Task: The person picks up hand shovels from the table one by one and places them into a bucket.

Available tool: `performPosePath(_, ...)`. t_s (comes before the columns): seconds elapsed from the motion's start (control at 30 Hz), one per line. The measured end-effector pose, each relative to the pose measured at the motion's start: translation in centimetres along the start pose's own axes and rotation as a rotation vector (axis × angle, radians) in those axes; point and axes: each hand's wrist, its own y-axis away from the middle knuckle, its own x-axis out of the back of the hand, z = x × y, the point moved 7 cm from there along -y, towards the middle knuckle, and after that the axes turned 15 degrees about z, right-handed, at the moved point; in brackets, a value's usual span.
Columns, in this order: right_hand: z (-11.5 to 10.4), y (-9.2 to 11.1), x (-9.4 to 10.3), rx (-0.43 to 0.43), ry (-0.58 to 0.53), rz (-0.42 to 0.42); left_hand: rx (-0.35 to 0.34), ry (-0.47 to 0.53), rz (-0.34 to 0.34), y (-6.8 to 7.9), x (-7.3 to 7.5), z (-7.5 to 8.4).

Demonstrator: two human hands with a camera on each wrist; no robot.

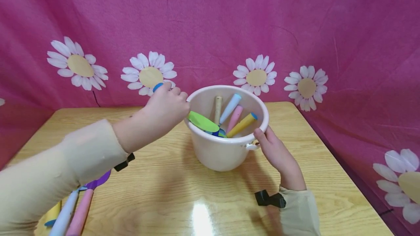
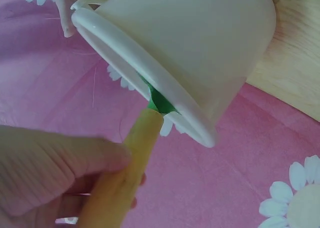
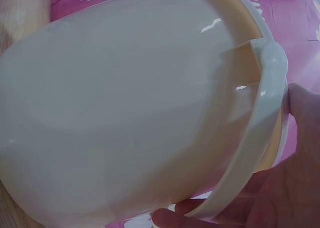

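Left grip [image 1: 168,105] around yellow handle [image 2: 122,173], green head [image 2: 162,103] beyond, apparently inside bucket [image 1: 221,154]

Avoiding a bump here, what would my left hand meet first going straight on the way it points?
Your left hand would likely meet the bucket's rim first, though it might pass above; depth is unclear.

1. Bucket [image 1: 220,156]: smooth plastic, softly glossy, with small highlights beside its carrying handle [image 3: 256,128].
2. Held yellow handle [image 2: 137,158]: smooth, plastic-looking, low sheen.
3. Lime-green blade [image 1: 202,121]: smooth, plastic-looking.
4. Table [image 1: 157,177]: wood-grained top, glossy enough to mirror a bright glare.
5. Pink handle on the table [image 1: 80,208]: smooth, plastic-looking.
6. Backdrop [image 1: 203,21]: creased cloth, mostly matt.
7. Sleeves [image 1: 69,156]: matt cloth.
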Motion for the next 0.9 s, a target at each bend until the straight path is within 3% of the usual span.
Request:
performPosePath(0.1,0.0,-0.1,0.0,0.007,-0.001,0.005,-0.052,-0.026,0.048,-0.5,-0.1,0.5)
performPosePath(0.3,0.1,-0.1,0.1,-0.006,0.007,0.016,-0.141,-0.015,0.077,-1.2,-0.2,1.4)
performPosePath(0.47,0.0,-0.2,-0.1,-0.012,0.007,0.014,-0.113,0.020,0.066,-0.9,-0.6,1.2)
performPosePath(0.67,0.0,-0.2,-0.3,-0.003,0.001,0.009,-0.010,0.089,-0.045,1.3,-2.3,0.1)
performPosePath(0.9,0.0,-0.1,-0.1,-0.003,0.022,-0.005,0.142,0.212,-0.266,6.3,-5.5,-1.3)
